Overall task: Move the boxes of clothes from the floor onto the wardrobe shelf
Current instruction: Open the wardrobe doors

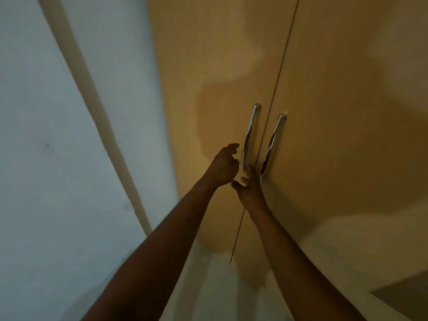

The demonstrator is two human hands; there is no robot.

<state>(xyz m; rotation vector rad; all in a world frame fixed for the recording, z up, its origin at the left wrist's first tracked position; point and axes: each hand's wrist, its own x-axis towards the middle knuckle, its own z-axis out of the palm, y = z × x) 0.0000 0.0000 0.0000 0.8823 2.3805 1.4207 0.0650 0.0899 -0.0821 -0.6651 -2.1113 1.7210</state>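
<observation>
Wardrobe doors — shut, the shelf behind them hidden. Left grip released, fingers loosely curled just beside the left handle. Right grip released, fingers straight near the door seam. Boxes: not in view. Judged stage — opening; shelving all left.

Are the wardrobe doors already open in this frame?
No, the wardrobe doors are shut, meeting along a thin dark seam with their two handles side by side.
</observation>
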